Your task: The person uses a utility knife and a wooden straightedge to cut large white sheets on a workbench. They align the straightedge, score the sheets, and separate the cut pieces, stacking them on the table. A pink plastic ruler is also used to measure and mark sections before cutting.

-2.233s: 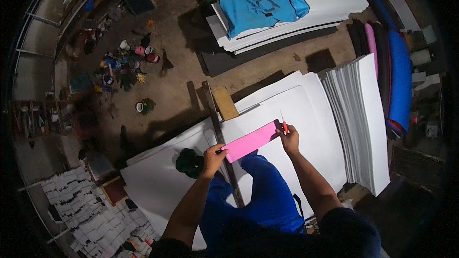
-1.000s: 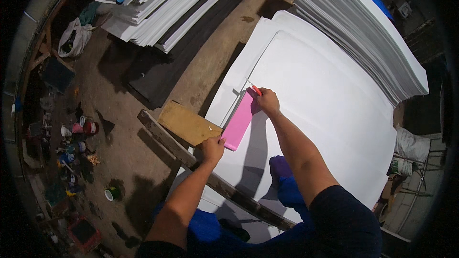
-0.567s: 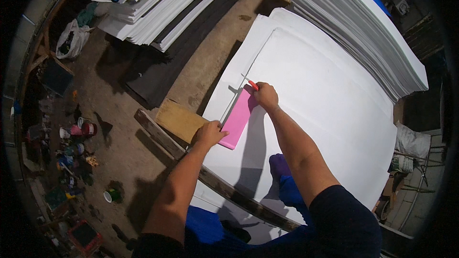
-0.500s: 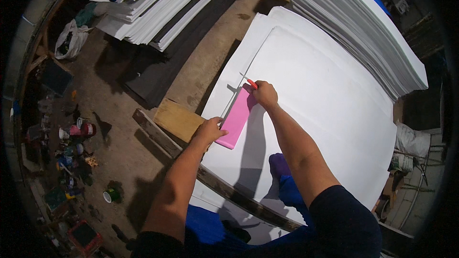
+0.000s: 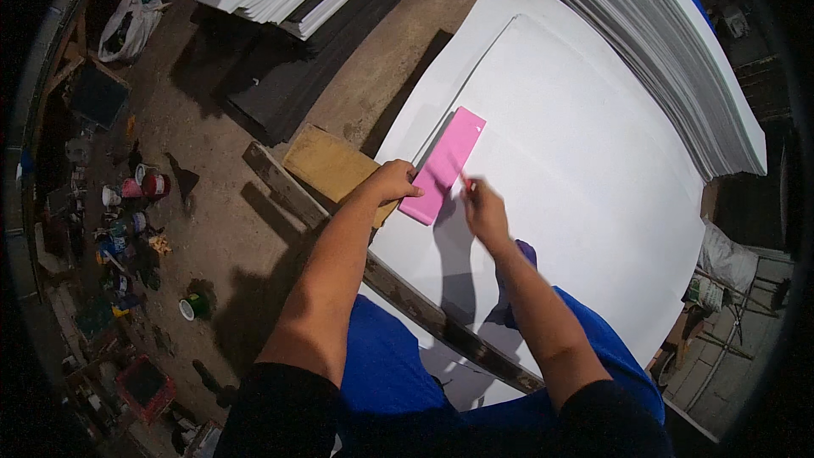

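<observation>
White sheets (image 5: pixel 585 203), layered, lie beneath both hands, with a flat pink piece (image 5: pixel 458 140) near the top sheet's left edge. The left hand (image 5: pixel 393 182), partly spread, sets its thumb on the piece's lower left side; how firmly, I cannot tell. The right hand (image 5: pixel 486 208) is curled around a slim red tool (image 5: pixel 465 181) by the piece's right side, its tip too blurred to read. Steady work likely calls for even pressure and a thumb clear of that tip. Beyond lie a tan board (image 5: pixel 335 161), brown floor (image 5: pixel 381 76) and stacked sheets (image 5: pixel 653 42).
</observation>
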Demonstrator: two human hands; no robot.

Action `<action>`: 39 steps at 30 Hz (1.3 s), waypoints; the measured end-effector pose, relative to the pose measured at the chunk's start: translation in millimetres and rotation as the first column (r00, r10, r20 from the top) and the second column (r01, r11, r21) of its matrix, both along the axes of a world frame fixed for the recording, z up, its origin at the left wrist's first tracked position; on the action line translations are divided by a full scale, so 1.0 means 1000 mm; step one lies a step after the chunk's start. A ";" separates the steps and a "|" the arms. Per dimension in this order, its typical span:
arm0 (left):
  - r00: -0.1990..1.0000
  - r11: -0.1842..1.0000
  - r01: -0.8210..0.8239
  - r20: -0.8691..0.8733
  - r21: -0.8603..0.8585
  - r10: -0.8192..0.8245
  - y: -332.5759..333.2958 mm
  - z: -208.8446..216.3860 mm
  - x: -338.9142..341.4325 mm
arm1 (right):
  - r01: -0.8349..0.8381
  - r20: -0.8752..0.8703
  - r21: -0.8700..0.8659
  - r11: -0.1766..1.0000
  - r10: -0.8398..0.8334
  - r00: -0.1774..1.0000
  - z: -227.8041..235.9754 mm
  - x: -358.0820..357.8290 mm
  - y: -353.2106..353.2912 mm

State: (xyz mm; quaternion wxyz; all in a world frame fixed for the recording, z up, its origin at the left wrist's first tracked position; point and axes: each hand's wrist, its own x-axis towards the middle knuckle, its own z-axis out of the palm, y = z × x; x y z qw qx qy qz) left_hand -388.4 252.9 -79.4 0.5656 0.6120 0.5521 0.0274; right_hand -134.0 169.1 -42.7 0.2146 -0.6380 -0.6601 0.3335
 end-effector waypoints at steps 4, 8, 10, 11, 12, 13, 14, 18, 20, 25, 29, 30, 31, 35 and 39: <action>1.000 1.000 0.008 0.022 0.002 -0.008 0.001 0.012 0.002 | -0.212 0.283 -0.182 0.960 0.258 0.924 0.022 -0.029 -0.067; 0.999 0.999 0.050 -0.017 0.018 -0.049 0.002 0.024 0.006 | -0.354 0.378 -0.186 0.917 0.399 0.836 0.034 -0.051 -0.076; 0.999 0.999 0.040 0.000 0.025 -0.040 0.002 0.021 0.006 | -0.377 0.386 -0.200 0.904 0.426 0.818 0.030 -0.058 -0.073; 0.999 0.999 0.038 -0.010 0.012 -0.038 0.002 0.020 0.006 | -0.389 0.390 -0.207 0.898 0.440 0.809 0.027 -0.060 -0.072; 0.999 0.999 0.035 -0.020 0.000 -0.035 0.002 0.018 0.006 | -0.382 0.390 -0.200 0.902 0.431 0.814 0.024 -0.061 -0.072; 0.999 0.999 0.031 -0.030 -0.012 -0.032 0.002 0.016 0.005 | -0.376 0.390 -0.192 0.907 0.422 0.818 0.022 -0.061 -0.071; 0.999 0.999 0.032 -0.015 0.013 -0.032 0.001 0.012 0.004 | -0.370 0.390 -0.185 0.911 0.413 0.823 0.019 -0.061 -0.071; 1.000 1.000 0.020 0.022 0.019 -0.021 0.000 -0.002 0.001 | -0.386 0.404 -0.192 0.902 0.431 0.807 0.019 -0.062 -0.068; 1.000 1.000 0.021 0.022 0.013 -0.022 0.000 -0.002 0.001 | -0.391 0.395 -0.205 0.898 0.441 0.806 0.020 -0.062 -0.066; 0.999 0.999 0.041 0.018 0.029 -0.041 -0.002 0.007 0.003 | -0.401 0.404 -0.235 0.885 0.464 0.788 0.017 -0.066 -0.062; 0.998 0.997 0.061 0.009 0.042 -0.061 -0.001 0.006 0.003 | -0.407 0.402 -0.243 0.880 0.474 0.784 0.015 -0.071 -0.060; 0.997 0.996 0.079 0.008 0.046 -0.079 0.000 0.006 0.003 | -0.399 0.409 -0.246 0.883 0.468 0.783 0.016 -0.073 -0.059; 0.995 0.994 0.097 0.007 0.050 -0.098 0.001 0.006 0.004 | -0.390 0.417 -0.249 0.887 0.461 0.783 0.019 -0.076 -0.059; 0.999 0.998 -0.002 0.053 -0.061 0.006 -0.002 0.002 0.002 | -0.373 0.430 -0.274 0.886 0.460 0.777 0.021 -0.077 -0.062; 0.995 1.000 0.016 0.097 -0.001 -0.016 -0.001 -0.006 0.001 | -0.358 0.402 -0.320 0.877 0.468 0.787 0.036 -0.072 -0.063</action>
